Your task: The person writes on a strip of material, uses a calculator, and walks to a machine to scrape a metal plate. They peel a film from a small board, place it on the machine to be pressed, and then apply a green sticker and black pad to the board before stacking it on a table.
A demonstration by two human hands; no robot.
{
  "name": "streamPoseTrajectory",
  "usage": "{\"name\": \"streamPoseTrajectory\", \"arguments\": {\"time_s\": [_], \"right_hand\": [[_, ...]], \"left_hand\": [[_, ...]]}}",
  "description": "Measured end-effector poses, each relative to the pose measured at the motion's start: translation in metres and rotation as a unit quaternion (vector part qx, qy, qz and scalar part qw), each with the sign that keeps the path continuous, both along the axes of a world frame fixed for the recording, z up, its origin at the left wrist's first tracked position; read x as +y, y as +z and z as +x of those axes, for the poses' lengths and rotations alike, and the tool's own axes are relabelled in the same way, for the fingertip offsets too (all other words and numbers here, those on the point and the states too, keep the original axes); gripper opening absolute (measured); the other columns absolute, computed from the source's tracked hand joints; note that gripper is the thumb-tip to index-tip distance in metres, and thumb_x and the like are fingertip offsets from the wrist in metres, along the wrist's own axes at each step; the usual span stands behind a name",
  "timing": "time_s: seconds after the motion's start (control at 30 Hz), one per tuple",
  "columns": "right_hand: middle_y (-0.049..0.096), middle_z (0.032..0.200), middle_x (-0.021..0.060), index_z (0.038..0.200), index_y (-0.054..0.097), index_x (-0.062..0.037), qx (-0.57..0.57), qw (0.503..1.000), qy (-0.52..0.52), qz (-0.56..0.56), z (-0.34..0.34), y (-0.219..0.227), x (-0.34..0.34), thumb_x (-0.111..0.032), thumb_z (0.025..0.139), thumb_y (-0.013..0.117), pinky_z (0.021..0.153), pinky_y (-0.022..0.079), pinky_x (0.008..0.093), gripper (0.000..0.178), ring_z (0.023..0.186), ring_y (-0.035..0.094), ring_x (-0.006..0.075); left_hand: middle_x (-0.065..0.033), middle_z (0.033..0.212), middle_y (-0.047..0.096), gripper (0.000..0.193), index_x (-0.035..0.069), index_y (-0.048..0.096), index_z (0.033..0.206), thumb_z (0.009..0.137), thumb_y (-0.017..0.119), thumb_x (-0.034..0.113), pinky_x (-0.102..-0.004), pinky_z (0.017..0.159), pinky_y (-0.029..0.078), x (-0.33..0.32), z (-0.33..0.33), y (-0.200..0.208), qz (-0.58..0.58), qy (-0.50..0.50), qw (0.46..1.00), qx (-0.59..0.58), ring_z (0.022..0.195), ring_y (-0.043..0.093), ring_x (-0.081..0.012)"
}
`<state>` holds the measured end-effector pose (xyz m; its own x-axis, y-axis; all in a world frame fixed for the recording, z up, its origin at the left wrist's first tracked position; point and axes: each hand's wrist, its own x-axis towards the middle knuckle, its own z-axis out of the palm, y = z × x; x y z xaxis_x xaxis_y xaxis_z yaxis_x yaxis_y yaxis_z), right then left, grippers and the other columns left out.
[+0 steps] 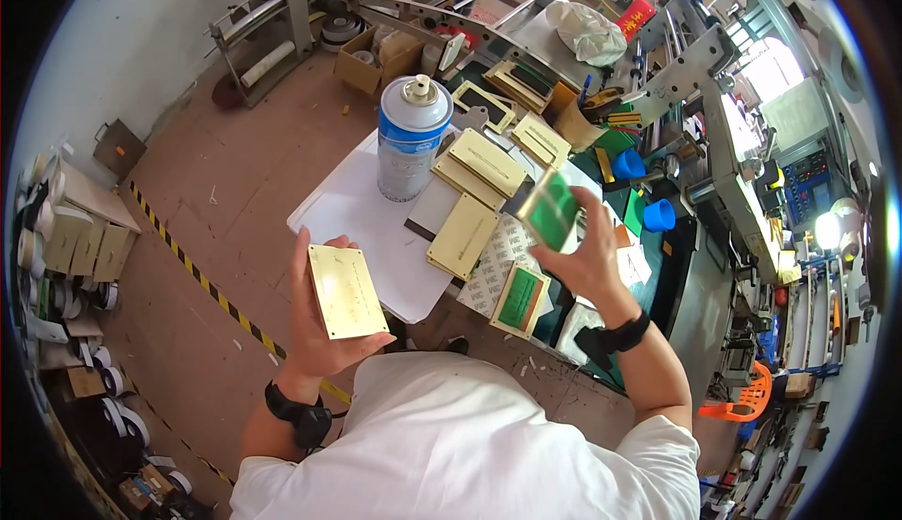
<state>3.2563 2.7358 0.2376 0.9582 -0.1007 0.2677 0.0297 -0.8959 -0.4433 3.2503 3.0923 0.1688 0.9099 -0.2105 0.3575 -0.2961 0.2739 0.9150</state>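
My left hand (318, 355) grips a gold-coloured metal plate (348, 293) by its edges, with the small corner holes showing. My right hand (592, 262) pinches a green-faced plate (551, 210) between thumb and fingers, tilted above the worktable. Beneath it lies another gold plate with a green panel (519, 298), close to the table's front edge. To the left of the raised plate, several gold plates (486, 165) are stacked or overlapping, and one (463, 235) lies nearer me. A blue and white spray can (412, 135) stands upright on white paper (340, 202).
Gold frames (484, 107) lie behind the plates. Two blue cups (660, 215) and a holder with tools (578, 125) stand at the right. A machine (695, 64) with a red can (639, 15) borders the table. A cardboard box (378, 60) sits on the floor beyond.
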Motion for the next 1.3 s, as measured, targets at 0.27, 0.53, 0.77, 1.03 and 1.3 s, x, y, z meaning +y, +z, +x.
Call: {"name": "streamPoseTrajectory", "arguments": {"time_s": [0.27,0.53,0.77,1.03,1.3], "right_hand": [[0.057,0.124,0.0172,0.128,0.051,-0.0046,0.018,0.985,0.172,0.012,-0.027,0.005,0.036,-0.028,0.053,0.093,0.100,0.040,0.0453,0.089,0.115,0.053,0.0360],[0.053,0.130,0.0218,0.122,0.053,-0.0024,0.051,0.952,0.302,-0.016,0.011,-0.024,0.145,-0.044,0.063,0.084,0.107,0.032,0.0540,0.079,0.127,0.046,0.0397],[0.052,0.133,0.0213,0.118,0.055,-0.0020,-0.058,0.962,0.264,-0.035,0.002,-0.038,0.140,-0.036,0.073,0.079,0.107,0.032,0.0551,0.061,0.129,0.045,0.0379],[0.065,0.115,0.0152,0.101,0.063,-0.0051,-0.053,0.983,0.168,0.057,-0.037,-0.014,0.023,-0.012,0.072,0.081,0.089,0.050,0.0388,0.035,0.104,0.061,0.0334],[0.061,0.123,0.0158,0.099,0.060,-0.0094,0.050,0.995,0.088,0.011,-0.094,-0.015,-0.004,-0.026,0.063,0.088,0.101,0.038,0.0499,0.049,0.118,0.053,0.0392]], "left_hand": [[-0.0169,0.146,0.041,0.134,0.006,0.003,0.159,0.063,0.095,0.025,-0.0421,0.110,0.040,0.000,0.012,0.014,0.011,0.028,0.999,-0.013,0.134,0.046,-0.0294],[-0.0166,0.146,0.043,0.136,0.006,0.005,0.158,0.063,0.093,0.045,-0.0424,0.110,0.042,0.019,0.014,0.044,0.014,0.126,0.991,-0.031,0.135,0.046,-0.0299],[-0.0165,0.146,0.043,0.136,0.006,0.007,0.159,0.063,0.091,0.052,-0.0410,0.109,0.044,0.018,0.002,0.043,0.054,0.145,0.988,-0.008,0.135,0.047,-0.0293],[-0.0171,0.146,0.043,0.136,0.006,0.006,0.159,0.063,0.091,0.051,-0.0420,0.110,0.042,0.017,0.014,0.038,0.066,0.099,0.992,-0.027,0.135,0.046,-0.0291],[-0.0180,0.150,0.041,0.137,0.005,0.006,0.159,0.064,0.089,0.057,-0.0443,0.111,0.041,-0.016,0.027,0.029,0.082,-0.011,0.996,-0.028,0.137,0.044,-0.0309]]}}
